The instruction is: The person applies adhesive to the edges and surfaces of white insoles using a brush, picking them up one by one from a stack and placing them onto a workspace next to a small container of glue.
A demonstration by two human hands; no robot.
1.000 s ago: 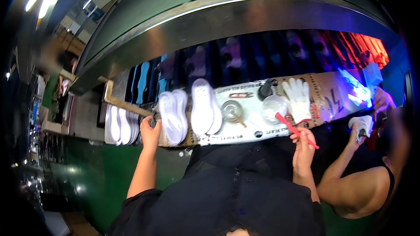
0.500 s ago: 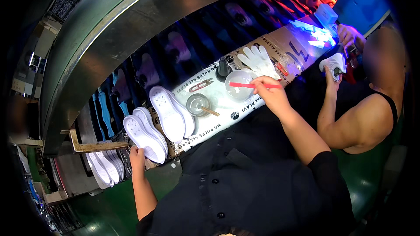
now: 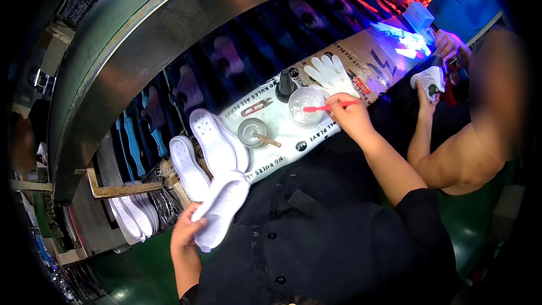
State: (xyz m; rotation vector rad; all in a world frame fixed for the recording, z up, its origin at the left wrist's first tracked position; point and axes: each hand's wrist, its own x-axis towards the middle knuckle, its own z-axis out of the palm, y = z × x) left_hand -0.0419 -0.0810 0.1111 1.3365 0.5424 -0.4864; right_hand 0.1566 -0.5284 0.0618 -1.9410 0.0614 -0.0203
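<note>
My left hand [image 3: 185,232] grips a white shoe sole [image 3: 224,206] by its edge, tilted up in front of my body with its hollow inner side showing. In my right hand [image 3: 352,118] is a red toothbrush-like brush [image 3: 323,108]. Its head is over the whitish bowl [image 3: 296,100]; whether it touches the contents I cannot tell. Left of the bowl stands a glass jar [image 3: 246,126] with a brown stick leaning in it. More white soles [image 3: 213,138] lie at the bench's left end, with a single-looking sole [image 3: 188,162] beside them.
Behind the bowl are a black bottle [image 3: 285,86], thread snips [image 3: 257,107] and a white glove [image 3: 327,73]. Further soles [image 3: 131,214] stand at the far left near a wooden frame [image 3: 124,191]. A conveyor with shoes runs behind. At right, a co-worker holds a white shoe [image 3: 430,82].
My left hand has lifted a sole off the left stack and brought it toward my body. The brush in my right hand has shifted slightly and its angle has changed over the bowl.
</note>
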